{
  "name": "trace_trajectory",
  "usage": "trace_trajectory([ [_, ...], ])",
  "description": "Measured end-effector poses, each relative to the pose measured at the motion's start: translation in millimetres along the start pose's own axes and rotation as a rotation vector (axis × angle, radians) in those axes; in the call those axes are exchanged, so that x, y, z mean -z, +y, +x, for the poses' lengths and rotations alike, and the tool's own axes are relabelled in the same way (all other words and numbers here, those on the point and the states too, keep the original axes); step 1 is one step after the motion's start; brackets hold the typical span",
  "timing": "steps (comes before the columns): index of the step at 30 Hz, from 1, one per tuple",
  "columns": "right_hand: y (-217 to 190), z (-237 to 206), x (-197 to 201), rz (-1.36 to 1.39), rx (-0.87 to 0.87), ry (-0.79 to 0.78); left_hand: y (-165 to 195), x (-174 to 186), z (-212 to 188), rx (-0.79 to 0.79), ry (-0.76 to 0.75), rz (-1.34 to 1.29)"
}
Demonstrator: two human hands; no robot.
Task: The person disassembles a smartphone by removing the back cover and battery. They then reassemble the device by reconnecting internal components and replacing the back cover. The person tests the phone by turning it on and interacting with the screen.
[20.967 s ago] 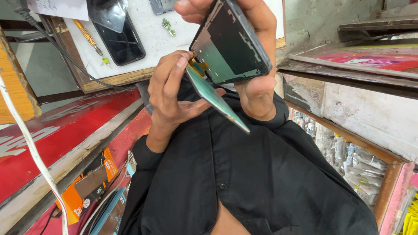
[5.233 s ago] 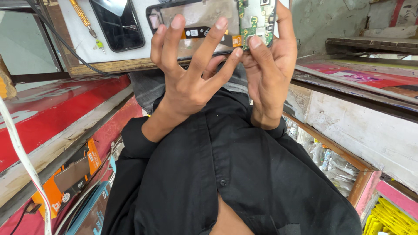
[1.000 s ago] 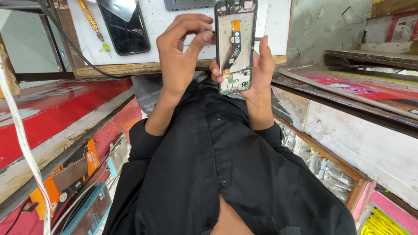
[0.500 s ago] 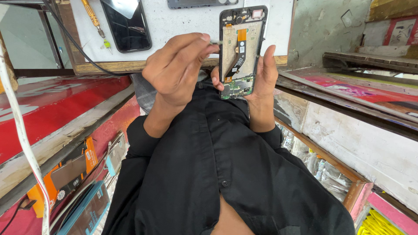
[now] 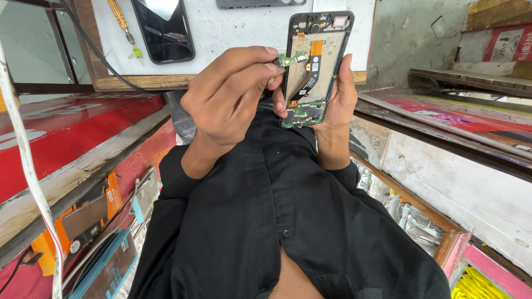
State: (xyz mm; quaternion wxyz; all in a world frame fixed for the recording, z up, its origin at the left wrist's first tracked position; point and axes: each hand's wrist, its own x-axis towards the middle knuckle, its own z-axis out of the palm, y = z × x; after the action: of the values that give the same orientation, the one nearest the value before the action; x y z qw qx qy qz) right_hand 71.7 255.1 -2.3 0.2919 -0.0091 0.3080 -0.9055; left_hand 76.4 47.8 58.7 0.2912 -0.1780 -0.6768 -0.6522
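Note:
My right hand [image 5: 338, 105] holds an opened phone frame [image 5: 318, 63] upright in front of my chest, back side towards me. An orange flex strip, a dark flex cable and a green board at its lower end are exposed. My left hand [image 5: 233, 102] pinches a small green circuit board [image 5: 292, 57] between thumb and fingertips, at the frame's upper left edge. Whether the small board is still attached to the frame is unclear.
On the white worktop [image 5: 244, 27] beyond my hands lie a black phone [image 5: 163, 30], a yellow-handled screwdriver [image 5: 120, 19] and a dark part [image 5: 260, 4] at the far edge. A black cable [image 5: 94, 50] crosses the worktop's corner. Red shelves [image 5: 66, 149] stand left, boxed goods [image 5: 88, 216] below.
My left hand, which covered the frame's left side, now pinches a small green board at its upper edge. The phone frame stays upright in my right hand.

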Motion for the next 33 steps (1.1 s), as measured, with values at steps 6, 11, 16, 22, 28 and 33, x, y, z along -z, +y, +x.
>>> trace_trajectory([
  [6,-0.4,-0.9,-1.9,0.024,0.016,0.005,-0.6,5.3,2.7,-0.136,-0.072,0.061],
  [11,2.2,-1.1,-4.0,0.004,0.043,0.017,-0.7,6.0,7.5,-0.22,-0.092,0.122],
  [16,1.3,-3.2,-3.8,-0.077,0.028,-0.026,7.7,1.5,3.5,0.007,-0.013,0.028],
  [22,-1.1,-3.7,-4.0,-0.107,-0.022,-0.073,-4.5,8.3,-1.0,0.414,0.079,-0.384],
  [28,-0.1,-3.2,-10.4,-0.153,0.004,-0.079,-9.3,8.8,-4.0,0.47,0.075,-0.386],
  [33,1.6,-3.0,-15.6,-0.234,-0.003,-0.085,-2.6,13.7,7.1,0.369,0.014,-0.215],
])
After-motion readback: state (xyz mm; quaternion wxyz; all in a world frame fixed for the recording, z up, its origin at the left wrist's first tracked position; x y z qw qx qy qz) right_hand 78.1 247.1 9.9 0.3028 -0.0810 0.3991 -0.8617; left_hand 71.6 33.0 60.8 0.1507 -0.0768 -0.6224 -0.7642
